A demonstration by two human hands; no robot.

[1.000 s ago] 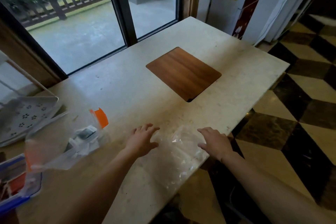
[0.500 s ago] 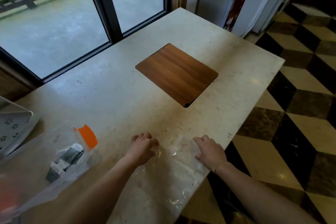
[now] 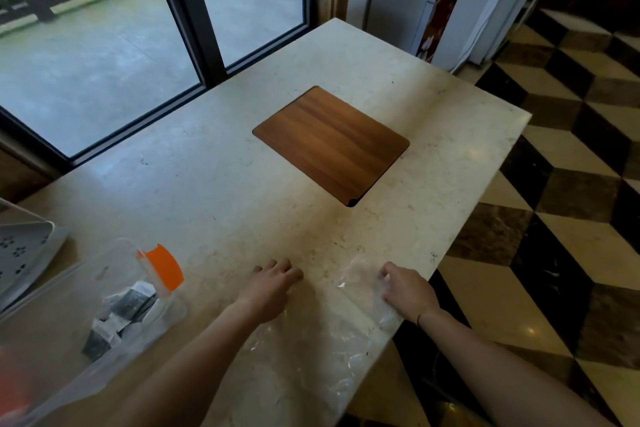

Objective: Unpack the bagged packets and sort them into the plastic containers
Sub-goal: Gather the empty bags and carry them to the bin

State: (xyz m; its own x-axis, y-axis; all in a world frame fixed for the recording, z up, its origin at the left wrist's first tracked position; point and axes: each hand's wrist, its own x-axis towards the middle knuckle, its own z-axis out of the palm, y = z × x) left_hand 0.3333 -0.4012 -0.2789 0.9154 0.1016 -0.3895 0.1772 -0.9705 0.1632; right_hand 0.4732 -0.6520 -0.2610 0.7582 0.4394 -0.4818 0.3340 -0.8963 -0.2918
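The person's left hand is lying palm down on the pale marble counter, fingers loosely curled and holding nothing, its fingertips resting at the left edge of a flat, crinkled, clear plastic bag. The right hand is pressing down on the right side of that same bag, fingers bent and slightly spread over the film, close to the counter's right edge. Whether either hand is actually pinching the plastic cannot be told. The bag is lying between the two hands and stretching back toward the person along the near corner of the counter; it is looking empty and flattened.

To the left of the left hand, a clear rectangular plastic container with an orange latch is sitting on the counter, well apart from the bag. Several small dark and white packets are lying inside it. Further left, at the frame edge, part of a white perforated plastic tray is showing.

Beyond the hands, a brown rectangular wooden panel is sitting flush in the middle of the counter. Behind the counter, a dark-framed glass door is looking out on a paved terrace. On the right, a checkered dark and cream tile floor is spreading out
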